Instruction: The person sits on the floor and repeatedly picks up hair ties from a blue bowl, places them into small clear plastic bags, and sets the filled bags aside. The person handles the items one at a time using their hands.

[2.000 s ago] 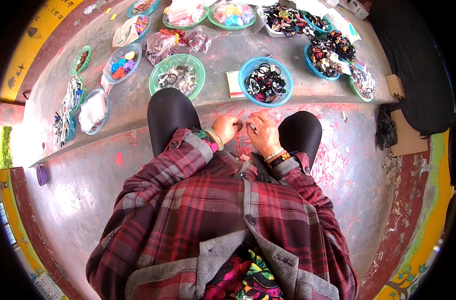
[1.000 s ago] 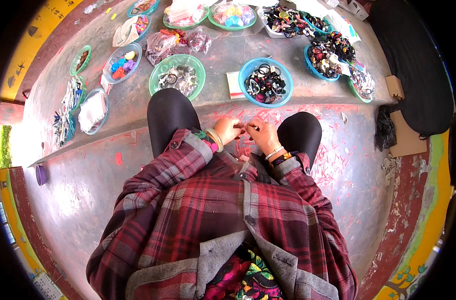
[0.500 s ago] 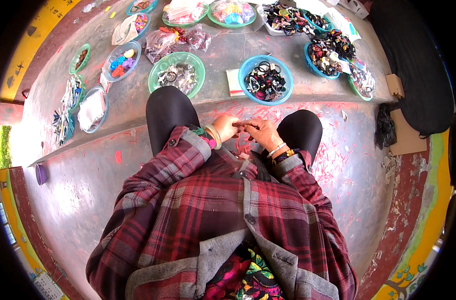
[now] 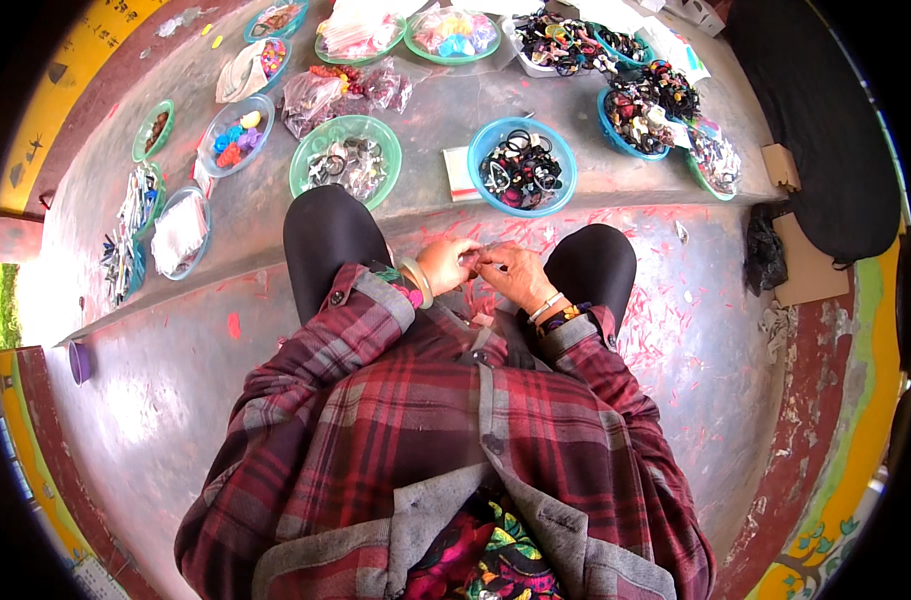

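My left hand (image 4: 445,265) and my right hand (image 4: 520,278) meet between my knees, fingertips touching. Both are closed in a pinch around something small and dark reddish that I cannot make out. Beyond them on the raised concrete ledge stands a blue basin (image 4: 569,188) of mostly black hair ties. To its left, past my left knee, a green basin (image 4: 395,165) holds small silvery and pale pieces. Reddish scraps (image 4: 483,303) show below my hands, near my lap.
More basins line the ledge: pink-and-white packets (image 4: 183,235), coloured pieces (image 4: 241,140), and piled dark hair ties (image 4: 650,110) at the right. Red scraps (image 4: 665,300) litter the lower floor. A purple cup (image 4: 80,362) stands far left. A black bag (image 4: 765,250) lies by cardboard (image 4: 810,265).
The view has shifted slightly. My hands stay together between my knees; their fingers have moved a little, and more of the dark reddish thing shows between them.
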Available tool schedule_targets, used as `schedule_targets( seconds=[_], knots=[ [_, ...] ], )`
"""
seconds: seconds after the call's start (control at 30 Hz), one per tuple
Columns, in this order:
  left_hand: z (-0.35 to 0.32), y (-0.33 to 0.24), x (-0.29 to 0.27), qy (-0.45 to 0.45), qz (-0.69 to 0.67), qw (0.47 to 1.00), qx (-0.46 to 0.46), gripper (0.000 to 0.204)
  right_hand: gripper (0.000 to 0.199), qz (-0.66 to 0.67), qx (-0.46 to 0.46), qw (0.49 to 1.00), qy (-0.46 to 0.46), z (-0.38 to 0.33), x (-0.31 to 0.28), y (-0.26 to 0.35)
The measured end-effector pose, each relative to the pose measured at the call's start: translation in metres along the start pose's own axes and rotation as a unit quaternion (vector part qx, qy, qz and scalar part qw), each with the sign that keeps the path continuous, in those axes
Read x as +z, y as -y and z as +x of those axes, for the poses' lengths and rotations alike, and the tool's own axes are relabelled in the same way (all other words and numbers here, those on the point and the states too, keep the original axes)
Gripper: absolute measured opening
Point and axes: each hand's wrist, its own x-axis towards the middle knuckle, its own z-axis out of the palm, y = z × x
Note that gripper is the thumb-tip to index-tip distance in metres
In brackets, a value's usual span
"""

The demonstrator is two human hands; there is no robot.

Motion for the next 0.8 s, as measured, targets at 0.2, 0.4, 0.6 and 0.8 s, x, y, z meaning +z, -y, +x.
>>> schedule_targets(
  seconds=[0.2, 0.4, 0.6, 0.8],
  knots=[
    [0.000, 0.009, 0.002, -0.004, -0.018, 1.000, -0.011, 0.029, 0.022, -0.030, -0.025, 0.999, 0.009, 0.000, -0.001, 0.008],
    [0.007, 0.025, 0.005, -0.052, 0.095, 0.987, 0.119, 0.025, 0.030, -0.005, -0.011, 1.000, 0.011, -0.001, 0.000, 0.004],
    [0.001, -0.001, 0.002, 0.017, -0.231, 0.971, -0.053, 0.029, 0.030, -0.033, -0.015, 0.999, 0.007, -0.001, -0.002, 0.005],
    [0.008, 0.012, -0.003, 0.013, -0.260, 0.964, -0.053, 0.028, 0.028, -0.057, -0.003, 0.998, -0.004, 0.003, -0.012, 0.016]
  ],
)
